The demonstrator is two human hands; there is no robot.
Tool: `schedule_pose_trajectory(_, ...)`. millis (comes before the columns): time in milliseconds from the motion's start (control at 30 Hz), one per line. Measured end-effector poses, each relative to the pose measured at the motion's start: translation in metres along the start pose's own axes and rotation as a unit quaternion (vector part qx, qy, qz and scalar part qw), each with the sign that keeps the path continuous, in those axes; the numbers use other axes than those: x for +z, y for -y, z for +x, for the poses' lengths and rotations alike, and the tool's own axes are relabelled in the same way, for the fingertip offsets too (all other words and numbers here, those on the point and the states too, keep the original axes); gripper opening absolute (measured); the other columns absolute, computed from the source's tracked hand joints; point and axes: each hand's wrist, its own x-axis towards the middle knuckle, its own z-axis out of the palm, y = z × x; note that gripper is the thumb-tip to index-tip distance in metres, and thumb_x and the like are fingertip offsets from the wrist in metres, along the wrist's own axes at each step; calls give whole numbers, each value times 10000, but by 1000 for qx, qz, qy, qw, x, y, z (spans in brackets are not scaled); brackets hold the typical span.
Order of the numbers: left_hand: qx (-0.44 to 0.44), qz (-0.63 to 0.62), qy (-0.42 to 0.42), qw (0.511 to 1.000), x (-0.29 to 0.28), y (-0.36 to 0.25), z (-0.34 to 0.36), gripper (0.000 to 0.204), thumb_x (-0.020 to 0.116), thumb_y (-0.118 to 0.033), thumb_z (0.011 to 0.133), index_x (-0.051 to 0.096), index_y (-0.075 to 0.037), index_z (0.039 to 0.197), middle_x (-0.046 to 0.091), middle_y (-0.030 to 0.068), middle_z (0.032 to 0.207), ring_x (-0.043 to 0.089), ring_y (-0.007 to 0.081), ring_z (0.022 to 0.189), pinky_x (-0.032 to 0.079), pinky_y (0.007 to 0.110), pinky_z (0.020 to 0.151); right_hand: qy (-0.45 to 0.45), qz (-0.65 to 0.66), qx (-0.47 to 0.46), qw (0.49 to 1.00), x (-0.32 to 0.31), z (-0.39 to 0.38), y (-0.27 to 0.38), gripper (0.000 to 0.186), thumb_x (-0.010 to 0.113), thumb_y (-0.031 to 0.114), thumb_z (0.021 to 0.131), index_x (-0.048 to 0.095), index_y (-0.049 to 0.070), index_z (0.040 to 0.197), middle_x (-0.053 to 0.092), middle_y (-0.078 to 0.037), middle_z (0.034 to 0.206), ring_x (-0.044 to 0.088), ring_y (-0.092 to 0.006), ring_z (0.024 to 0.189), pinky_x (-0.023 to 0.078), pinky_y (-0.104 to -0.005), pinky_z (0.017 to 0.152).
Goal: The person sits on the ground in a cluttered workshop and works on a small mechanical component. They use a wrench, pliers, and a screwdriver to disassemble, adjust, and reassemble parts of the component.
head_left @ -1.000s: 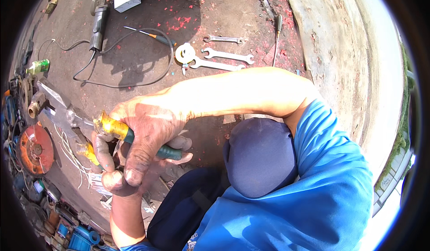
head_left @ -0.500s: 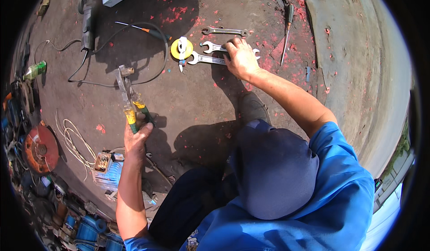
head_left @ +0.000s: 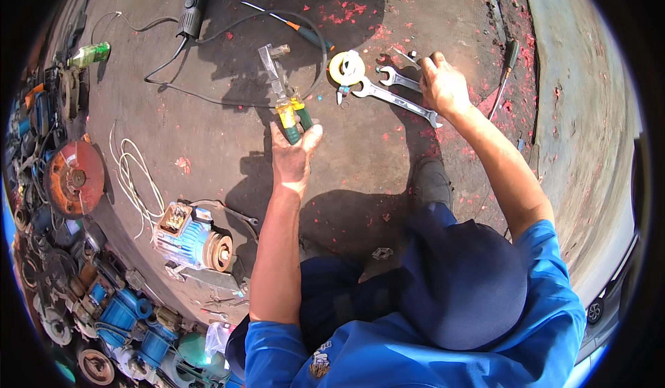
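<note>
My left hand (head_left: 294, 159) is closed round the green and yellow handles of a pair of pliers (head_left: 285, 111). By the jaws is a short brownish metal cylinder (head_left: 280, 51); whether they grip it I cannot tell. My right hand (head_left: 445, 85), fingers curled, is over the end of an open-ended wrench (head_left: 400, 79). A larger double open-ended wrench (head_left: 398, 101) lies just below it on the ground. Beside my fingertips shows a thin grey metal strip (head_left: 407, 57), perhaps another wrench seen edge-on. A yellow tape roll (head_left: 346, 68) with something white on it touches the larger wrench.
An orange-tipped screwdriver (head_left: 294, 26) lies inside a loop of black cord from an angle grinder (head_left: 194, 7). Another screwdriver (head_left: 506, 73) is at right. A blue electric motor (head_left: 192, 239), white cord (head_left: 131, 180), a red disc (head_left: 75, 179) and piled parts (head_left: 121, 319) fill the left.
The view has shifted, so ground items appear farther right. The pliers remain in my left hand. The uppermost wrench no longer shows flat; a thin strip appears near my curled right fingers.
</note>
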Motion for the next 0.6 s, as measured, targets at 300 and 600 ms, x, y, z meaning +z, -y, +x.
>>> schedule_pose_trajectory(300, 21, 70, 4, 997, 9, 9, -11, 728, 774, -122, 843, 382, 7, 1442, 618, 107, 1109, 616, 167, 907, 538, 305, 792, 125, 444, 15, 887, -84, -46, 122, 210, 535, 133, 985, 591, -23, 1113, 623, -244, 869, 639, -402, 793, 478, -479, 728)
schedule_pose_trajectory(600, 20, 85, 20, 996, 41, 6, -24, 565, 698, -40, 812, 463, -8, 1324, 593, 103, 1078, 593, 186, 891, 525, 346, 771, 120, 605, 83, 783, -90, -60, 153, 343, 500, 157, 1024, 580, -9, 1313, 616, -155, 767, 594, -151, 790, 508, -383, 758)
